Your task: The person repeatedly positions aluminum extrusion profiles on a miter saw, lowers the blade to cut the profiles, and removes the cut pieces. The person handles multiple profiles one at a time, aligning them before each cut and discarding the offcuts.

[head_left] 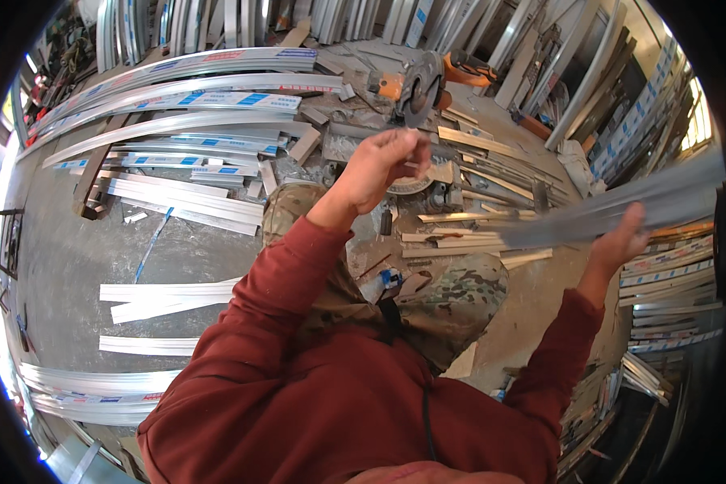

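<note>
My right hand [623, 240] is closed on a long grey metal profile [661, 198], held out to the right and smeared by motion. Its inner end hangs over the wooden strips. In front of my body, my left hand [385, 164] is raised with its fingers curled in; what they hold, if anything, is hidden. Just beyond it stands a mitre saw [421, 89] with orange parts and a round blade, its head raised. Part of the saw's round base [411, 182] shows behind the left hand.
Long silver profiles with blue-printed film [194, 101] lie stacked at the left. Shorter white profiles [165, 292] rest on the grey floor. Wooden strips [492, 149] lie right of the saw. More profiles [669, 282] are piled at the right, and others [347, 20] lean at the back.
</note>
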`<state>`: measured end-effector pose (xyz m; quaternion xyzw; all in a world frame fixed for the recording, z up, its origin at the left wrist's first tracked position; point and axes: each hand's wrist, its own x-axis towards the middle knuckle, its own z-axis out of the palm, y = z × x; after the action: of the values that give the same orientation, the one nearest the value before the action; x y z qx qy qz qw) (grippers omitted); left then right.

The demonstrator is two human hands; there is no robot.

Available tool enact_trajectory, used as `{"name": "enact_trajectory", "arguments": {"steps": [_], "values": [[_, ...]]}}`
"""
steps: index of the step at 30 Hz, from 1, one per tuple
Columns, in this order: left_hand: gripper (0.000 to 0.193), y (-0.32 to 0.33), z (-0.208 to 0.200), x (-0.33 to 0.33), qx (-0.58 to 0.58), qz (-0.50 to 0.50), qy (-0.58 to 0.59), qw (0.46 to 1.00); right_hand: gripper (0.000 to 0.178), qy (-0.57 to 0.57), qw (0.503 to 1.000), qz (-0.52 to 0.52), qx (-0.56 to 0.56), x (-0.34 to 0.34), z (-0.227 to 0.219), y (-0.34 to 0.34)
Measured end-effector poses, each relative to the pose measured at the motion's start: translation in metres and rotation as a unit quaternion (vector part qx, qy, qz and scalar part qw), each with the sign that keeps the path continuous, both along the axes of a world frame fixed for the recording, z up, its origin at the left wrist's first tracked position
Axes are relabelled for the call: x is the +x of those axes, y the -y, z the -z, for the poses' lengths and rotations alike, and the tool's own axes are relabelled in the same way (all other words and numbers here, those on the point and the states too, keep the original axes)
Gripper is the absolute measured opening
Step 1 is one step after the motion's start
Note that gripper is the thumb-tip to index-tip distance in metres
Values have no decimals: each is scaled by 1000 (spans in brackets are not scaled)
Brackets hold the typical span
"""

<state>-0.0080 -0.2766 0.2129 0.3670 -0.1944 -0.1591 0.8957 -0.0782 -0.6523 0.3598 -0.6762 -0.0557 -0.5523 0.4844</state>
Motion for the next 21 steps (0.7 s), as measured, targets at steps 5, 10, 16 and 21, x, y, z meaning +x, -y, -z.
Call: {"name": "enact_trajectory", "arguments": {"steps": [5, 10, 16, 21], "values": [[35, 9, 50, -22, 127, -131, -117, 976, 67, 119, 974, 0, 191, -10, -35, -18], [39, 28, 56, -18, 127, -199, -116, 965, 58, 56, 931, 18, 360, -11, 8, 44], [28, 42, 38, -33, 71, -67, -37, 995, 38, 4, 871, -21, 491, 18, 115, 98], [22, 44, 34, -43, 72, -108, -6, 991, 34, 12, 826, -76, 559, 19, 148, 70]]}}
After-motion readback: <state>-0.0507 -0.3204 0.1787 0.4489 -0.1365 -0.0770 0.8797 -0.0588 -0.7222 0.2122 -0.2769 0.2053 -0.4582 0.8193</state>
